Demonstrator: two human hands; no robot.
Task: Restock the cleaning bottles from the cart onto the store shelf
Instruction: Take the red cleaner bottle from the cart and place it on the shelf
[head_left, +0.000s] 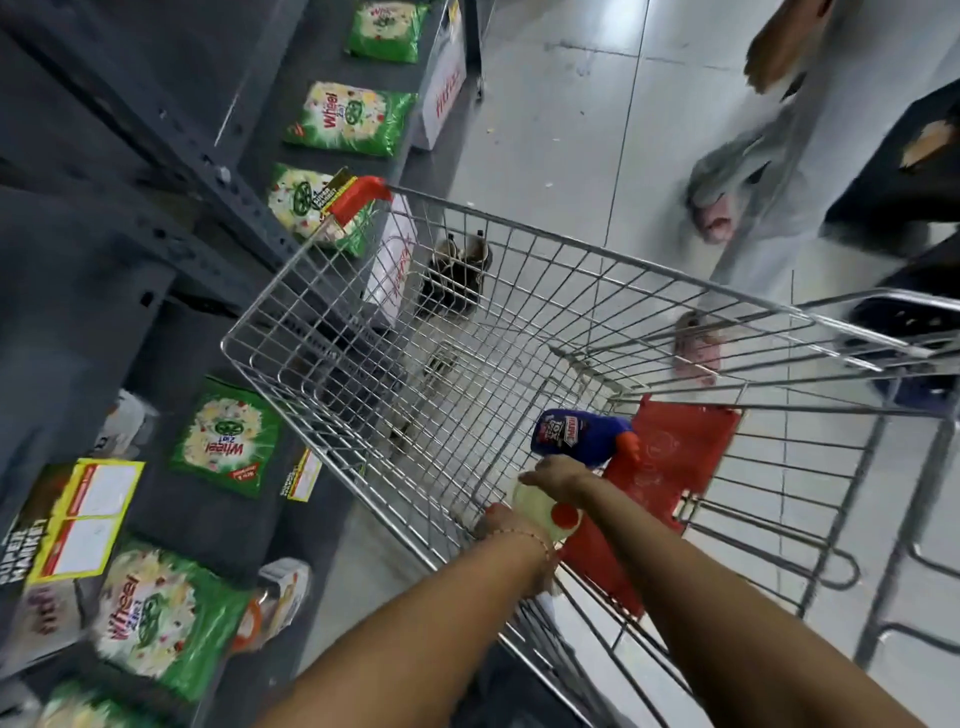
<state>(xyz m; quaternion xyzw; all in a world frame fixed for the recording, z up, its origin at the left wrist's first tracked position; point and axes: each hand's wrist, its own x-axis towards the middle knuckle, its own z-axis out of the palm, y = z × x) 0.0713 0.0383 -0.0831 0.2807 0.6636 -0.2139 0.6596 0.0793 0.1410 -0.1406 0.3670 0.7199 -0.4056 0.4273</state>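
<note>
Both my arms reach down into a wire shopping cart (322, 291). A pale yellow bottle with a red cap (545, 512) lies at the cart's near end. My right hand (558, 475) rests over its top, fingers curled on it. My left hand (506, 522) is at its near side, touching it; the grip there is partly hidden. A dark blue bottle with an orange-red cap (582, 434) lies just beyond, against the red child-seat flap (670, 457). The grey store shelf (171, 312) stands to the left.
Green detergent packets (228, 436) lie along the shelf tiers, with a yellow price tag (85, 517) and a small bottle (278, 597) on the lower tier. Another person's feet in pink sandals (698, 348) stand beyond the cart. A white box (441, 88) sits farther down.
</note>
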